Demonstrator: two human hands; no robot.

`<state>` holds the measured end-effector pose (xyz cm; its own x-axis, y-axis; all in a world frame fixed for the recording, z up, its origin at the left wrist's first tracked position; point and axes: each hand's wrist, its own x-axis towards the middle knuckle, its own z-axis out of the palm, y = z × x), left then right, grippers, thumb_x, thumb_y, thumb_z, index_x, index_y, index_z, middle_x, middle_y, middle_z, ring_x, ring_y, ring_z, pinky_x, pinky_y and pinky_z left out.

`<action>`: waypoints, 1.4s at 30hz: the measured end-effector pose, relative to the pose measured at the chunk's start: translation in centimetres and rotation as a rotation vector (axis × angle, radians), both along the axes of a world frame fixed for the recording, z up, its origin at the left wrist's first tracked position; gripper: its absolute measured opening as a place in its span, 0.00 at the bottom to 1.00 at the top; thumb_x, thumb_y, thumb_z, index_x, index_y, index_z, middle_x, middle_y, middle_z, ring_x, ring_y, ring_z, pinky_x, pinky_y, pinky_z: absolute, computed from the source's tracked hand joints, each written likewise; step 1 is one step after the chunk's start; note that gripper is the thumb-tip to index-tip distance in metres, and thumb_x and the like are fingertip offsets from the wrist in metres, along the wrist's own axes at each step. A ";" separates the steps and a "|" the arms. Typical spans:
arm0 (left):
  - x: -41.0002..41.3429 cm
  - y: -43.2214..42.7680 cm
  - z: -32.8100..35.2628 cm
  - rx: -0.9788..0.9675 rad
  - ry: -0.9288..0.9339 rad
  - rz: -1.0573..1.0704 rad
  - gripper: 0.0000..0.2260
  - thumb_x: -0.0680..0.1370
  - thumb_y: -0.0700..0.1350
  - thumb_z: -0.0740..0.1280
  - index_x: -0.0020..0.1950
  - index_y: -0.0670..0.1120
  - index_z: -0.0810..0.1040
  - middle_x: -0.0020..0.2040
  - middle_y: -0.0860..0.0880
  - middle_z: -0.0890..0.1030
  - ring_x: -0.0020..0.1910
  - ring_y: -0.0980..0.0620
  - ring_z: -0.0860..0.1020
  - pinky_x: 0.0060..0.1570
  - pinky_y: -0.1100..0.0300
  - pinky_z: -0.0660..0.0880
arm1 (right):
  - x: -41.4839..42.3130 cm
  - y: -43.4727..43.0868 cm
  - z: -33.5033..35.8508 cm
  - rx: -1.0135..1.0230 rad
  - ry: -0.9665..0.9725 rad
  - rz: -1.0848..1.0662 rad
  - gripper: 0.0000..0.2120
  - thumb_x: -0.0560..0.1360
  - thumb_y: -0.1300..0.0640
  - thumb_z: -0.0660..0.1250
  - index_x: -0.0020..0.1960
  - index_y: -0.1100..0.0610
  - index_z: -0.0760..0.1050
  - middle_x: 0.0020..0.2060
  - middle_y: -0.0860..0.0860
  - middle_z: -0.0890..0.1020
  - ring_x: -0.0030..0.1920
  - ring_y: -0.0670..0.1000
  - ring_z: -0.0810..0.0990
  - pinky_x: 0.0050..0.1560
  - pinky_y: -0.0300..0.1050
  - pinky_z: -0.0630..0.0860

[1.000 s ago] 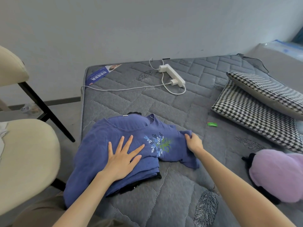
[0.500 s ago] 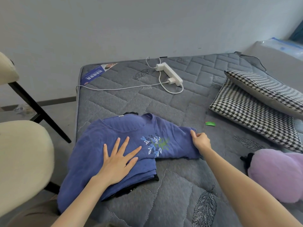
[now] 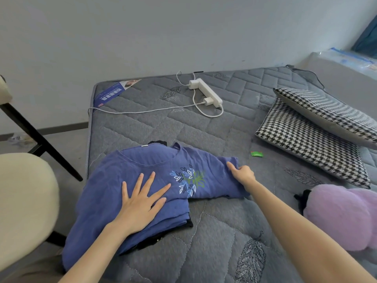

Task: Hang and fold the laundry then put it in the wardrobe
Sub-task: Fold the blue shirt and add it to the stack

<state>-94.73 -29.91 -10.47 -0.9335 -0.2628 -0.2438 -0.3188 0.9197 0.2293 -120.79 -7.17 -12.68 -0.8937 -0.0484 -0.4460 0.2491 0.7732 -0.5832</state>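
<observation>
A blue shirt (image 3: 130, 166) with a leaf print lies on the near left part of the grey quilted mattress (image 3: 204, 129), partly over a black garment (image 3: 188, 222) whose edges peek out below and behind it. My left hand (image 3: 140, 201) presses flat on the shirt's body with fingers spread. My right hand (image 3: 241, 174) pinches the shirt's right sleeve near its cuff, with the sleeve stretched out to the right.
A white power strip (image 3: 206, 92) with cables lies at the far middle of the mattress. Two houndstooth pillows (image 3: 312, 139) sit at the right, a purple plush cushion (image 3: 342, 217) at the near right. A small green scrap (image 3: 256, 154) lies by the sleeve. A cream chair (image 3: 22, 197) stands left.
My right hand has drawn the sleeve outward to the right and spread it flatter on the mattress. My left hand stays pressed on the shirt.
</observation>
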 end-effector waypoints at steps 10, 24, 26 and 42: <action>0.1 0.1 0.2 0.000 -0.004 0.001 0.36 0.58 0.72 0.17 0.66 0.77 0.36 0.70 0.60 0.27 0.69 0.55 0.26 0.66 0.38 0.30 | 1.5 -2.9 0.8 -0.111 -0.198 0.108 0.37 0.69 0.39 0.71 0.68 0.63 0.68 0.65 0.54 0.73 0.65 0.55 0.72 0.54 0.42 0.68; 0.2 -0.1 0.1 -0.007 -0.006 -0.007 0.33 0.58 0.72 0.17 0.63 0.78 0.34 0.70 0.60 0.27 0.68 0.55 0.26 0.66 0.38 0.29 | 2.7 -5.7 2.6 -0.418 -0.081 0.307 0.20 0.81 0.64 0.54 0.72 0.62 0.57 0.62 0.54 0.68 0.63 0.53 0.68 0.57 0.42 0.67; 0.2 -0.1 0.1 -0.005 -0.006 -0.006 0.33 0.58 0.72 0.17 0.62 0.79 0.34 0.70 0.60 0.27 0.68 0.55 0.26 0.66 0.38 0.29 | 2.3 -6.1 2.7 -0.371 -0.122 0.272 0.22 0.81 0.63 0.56 0.73 0.62 0.55 0.66 0.58 0.67 0.66 0.57 0.69 0.59 0.47 0.68; 0.2 -0.3 0.1 0.026 0.041 -0.007 0.38 0.57 0.72 0.17 0.67 0.75 0.38 0.74 0.57 0.31 0.74 0.49 0.31 0.65 0.38 0.28 | 1.3 -6.4 5.1 -0.443 -0.035 0.038 0.18 0.74 0.60 0.68 0.62 0.62 0.70 0.59 0.60 0.77 0.54 0.56 0.76 0.59 0.51 0.74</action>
